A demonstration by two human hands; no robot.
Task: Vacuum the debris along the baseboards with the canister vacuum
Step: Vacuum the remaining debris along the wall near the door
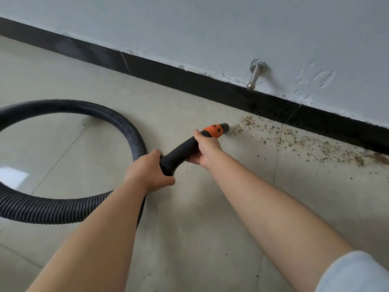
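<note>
I stretch both arms forward over the floor [105, 85]. My left hand [148, 171] wraps around the rear of the black nozzle [183, 147] where the hose [88, 107] joins. My right hand [207, 147] clamps it nearer the orange collar [212, 130]. Its tip sits just beside the debris [280, 133] strewn along the baseboard [189, 79].

Both hands grip black nozzle handle [181, 149]: left hand [147, 172] at hose end, right hand [207, 147] just behind orange collar [212, 130]. Nozzle tip beside debris [294, 140] along black baseboard [189, 81]. Ribbed hose [63, 108] loops on tile floor [210, 207]. Metal doorstop [255, 75] on wall.
</note>
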